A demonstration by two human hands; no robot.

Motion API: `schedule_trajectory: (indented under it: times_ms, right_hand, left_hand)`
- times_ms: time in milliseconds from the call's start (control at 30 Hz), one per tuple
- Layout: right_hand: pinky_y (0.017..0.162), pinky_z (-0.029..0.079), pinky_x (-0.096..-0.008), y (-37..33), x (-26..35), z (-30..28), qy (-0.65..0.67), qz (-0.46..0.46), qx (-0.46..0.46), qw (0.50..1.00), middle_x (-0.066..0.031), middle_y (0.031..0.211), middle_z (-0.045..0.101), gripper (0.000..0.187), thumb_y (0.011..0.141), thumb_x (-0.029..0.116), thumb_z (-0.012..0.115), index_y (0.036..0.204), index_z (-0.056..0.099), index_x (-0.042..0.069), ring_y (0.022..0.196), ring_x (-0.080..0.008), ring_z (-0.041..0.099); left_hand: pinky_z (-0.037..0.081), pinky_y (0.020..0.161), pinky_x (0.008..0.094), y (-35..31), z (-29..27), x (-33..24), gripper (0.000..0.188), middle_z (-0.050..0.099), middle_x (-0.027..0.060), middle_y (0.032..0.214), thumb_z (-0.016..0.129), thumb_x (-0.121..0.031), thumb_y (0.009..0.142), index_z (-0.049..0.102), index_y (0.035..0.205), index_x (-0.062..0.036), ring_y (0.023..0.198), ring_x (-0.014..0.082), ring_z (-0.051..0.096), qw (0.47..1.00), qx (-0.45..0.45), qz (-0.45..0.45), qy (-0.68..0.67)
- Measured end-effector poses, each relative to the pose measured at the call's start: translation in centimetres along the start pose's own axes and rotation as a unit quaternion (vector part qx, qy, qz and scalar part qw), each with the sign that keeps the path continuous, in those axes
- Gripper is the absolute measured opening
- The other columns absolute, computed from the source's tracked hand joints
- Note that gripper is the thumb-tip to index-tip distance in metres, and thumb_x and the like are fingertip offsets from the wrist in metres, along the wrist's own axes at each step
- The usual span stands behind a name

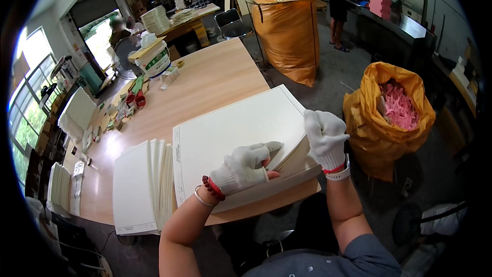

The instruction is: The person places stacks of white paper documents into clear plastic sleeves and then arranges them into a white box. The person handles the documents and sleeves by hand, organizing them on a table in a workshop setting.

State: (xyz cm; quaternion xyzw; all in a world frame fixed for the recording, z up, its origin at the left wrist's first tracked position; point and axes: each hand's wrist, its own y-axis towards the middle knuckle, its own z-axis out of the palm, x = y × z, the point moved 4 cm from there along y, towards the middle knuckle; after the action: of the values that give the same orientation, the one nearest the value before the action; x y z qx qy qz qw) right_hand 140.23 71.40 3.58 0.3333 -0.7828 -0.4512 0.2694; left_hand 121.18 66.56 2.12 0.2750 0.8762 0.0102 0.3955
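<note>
A thick stack of large white paper sheets [230, 123] lies in front of me, its near right edge bent upward. My right hand [326, 136], in a white knit glove, is closed at the stack's right corner and grips the raised sheets; how many it holds is hidden. My left hand [246, 166], gloved with some bare fingertips showing, rests on the near part of the stack. Its index finger is stretched toward the lifted edge and its thumb stands apart. Left of this stack lies a fanned pile of white sheets [134, 187].
On the wooden table [215, 77] stand a white bucket [154, 59] and, near it, red-handled tools [136, 100]. An orange sack of pink paper scraps [379, 138] stands right, a taller orange sack [289, 36] behind. Another person [338, 5] stands at a machine.
</note>
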Motion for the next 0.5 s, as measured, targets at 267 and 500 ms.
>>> schedule_trajectory:
  times_ms: [267, 500]
  right_hand:
    - [0.046, 0.04, -0.0344, 0.3, 0.4, -0.4, 0.05, -0.015, -0.017, 0.999, -0.0074, 0.06, 0.05, 0.011, 0.081, 0.005, 0.058, 0.092, 0.061, 0.002, 0.052, -0.0255, 0.052]
    - [0.046, 0.041, -0.034, -0.4, -0.7, 0.5, 0.041, 0.053, -0.036, 0.997, -0.0084, 0.059, 0.05, 0.014, 0.081, 0.004, 0.057, 0.094, 0.061, 0.0, 0.051, -0.0255, 0.053]
  left_hand:
    - [0.048, 0.071, 0.0335, -0.5, 0.2, -0.2, 0.042, 0.062, 0.0101, 0.092, 0.064, -0.012, 0.084, 0.056, 0.125, -0.0077, 0.078, 0.0248, 0.061, 0.997, -0.029, 0.059, 0.045]
    - [0.048, 0.071, 0.0333, -0.1, 0.4, -0.5, 0.04, 0.059, 0.0084, 0.089, 0.075, -0.021, 0.08, 0.059, 0.114, -0.01, 0.079, 0.0249, 0.06, 0.996, -0.026, 0.04, 0.08]
